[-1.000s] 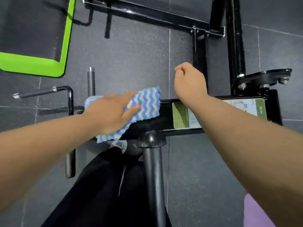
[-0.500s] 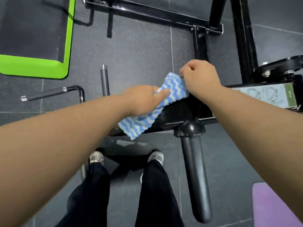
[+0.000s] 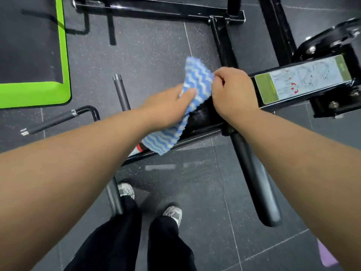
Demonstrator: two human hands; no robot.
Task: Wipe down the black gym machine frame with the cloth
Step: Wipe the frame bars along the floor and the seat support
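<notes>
Blue and white wavy-striped cloth is lying across the black frame, just left of where the padded handle joins it. My left hand grips the middle of the cloth with the thumb on top, though it's a bit blurry. My right hand has its fingers curled, pinching the cloth's right edge. The near corner hangs over the frame's near side and the far end sticks up past the far side. There's an instruction sticker further right on the frame, and a green-edged mat far left
</notes>
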